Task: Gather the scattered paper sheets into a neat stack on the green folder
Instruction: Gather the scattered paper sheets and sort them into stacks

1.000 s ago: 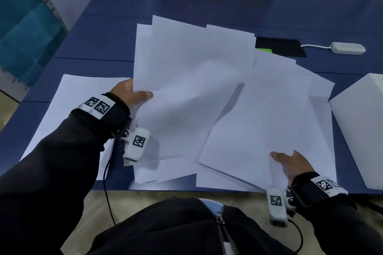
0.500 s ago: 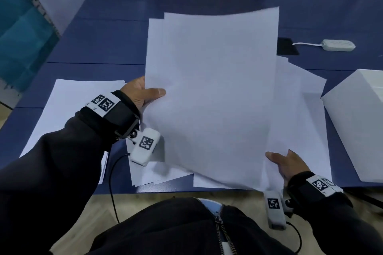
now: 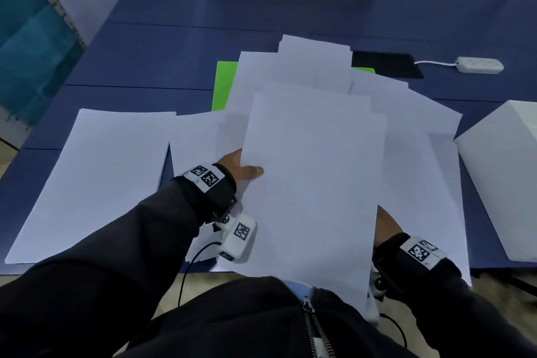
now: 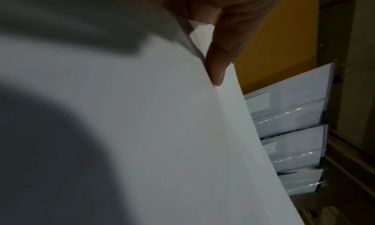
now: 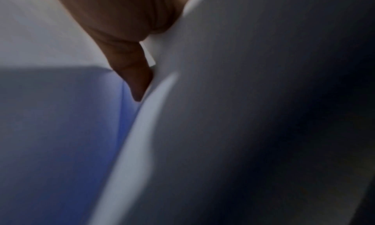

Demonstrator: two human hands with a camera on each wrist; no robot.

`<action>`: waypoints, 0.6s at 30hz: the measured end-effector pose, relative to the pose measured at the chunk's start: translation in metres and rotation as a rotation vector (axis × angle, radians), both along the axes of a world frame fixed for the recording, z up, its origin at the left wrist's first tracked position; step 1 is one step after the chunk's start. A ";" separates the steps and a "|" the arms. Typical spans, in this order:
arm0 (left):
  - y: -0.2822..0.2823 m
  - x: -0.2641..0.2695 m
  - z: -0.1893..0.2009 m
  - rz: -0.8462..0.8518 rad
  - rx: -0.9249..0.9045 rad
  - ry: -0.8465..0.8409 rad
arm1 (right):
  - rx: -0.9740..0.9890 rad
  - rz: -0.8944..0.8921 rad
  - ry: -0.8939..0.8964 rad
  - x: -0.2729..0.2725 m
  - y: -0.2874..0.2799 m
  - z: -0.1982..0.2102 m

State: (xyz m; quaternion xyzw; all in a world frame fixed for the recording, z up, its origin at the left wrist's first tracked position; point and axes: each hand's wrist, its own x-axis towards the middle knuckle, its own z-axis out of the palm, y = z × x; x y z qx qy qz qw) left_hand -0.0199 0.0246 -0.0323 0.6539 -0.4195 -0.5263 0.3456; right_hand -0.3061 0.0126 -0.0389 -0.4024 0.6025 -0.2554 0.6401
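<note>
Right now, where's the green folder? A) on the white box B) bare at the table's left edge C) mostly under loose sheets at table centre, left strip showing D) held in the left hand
C: the green folder lies flat at table centre with paper sheets overlapping it, so that only its left strip and a sliver at the right show.

Your blue table (image 3: 151,67) carries loose paper sheets (image 3: 96,177) along its near edge. A green folder (image 3: 223,84) lies mid-table under more sheets. A white box (image 3: 505,171) sits at the right edge, a power strip (image 3: 479,64) beyond it.
</note>
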 end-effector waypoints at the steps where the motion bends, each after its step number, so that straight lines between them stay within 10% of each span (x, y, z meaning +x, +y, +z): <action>1: -0.001 -0.002 -0.001 0.002 0.010 0.014 | 0.029 -0.069 -0.031 0.001 0.000 0.002; 9: -0.006 -0.001 0.002 0.111 -0.086 0.046 | 0.051 -0.311 -0.494 0.005 -0.012 0.024; 18: -0.021 -0.011 0.049 0.247 -0.396 0.163 | -0.476 -0.203 -0.048 0.013 -0.030 0.059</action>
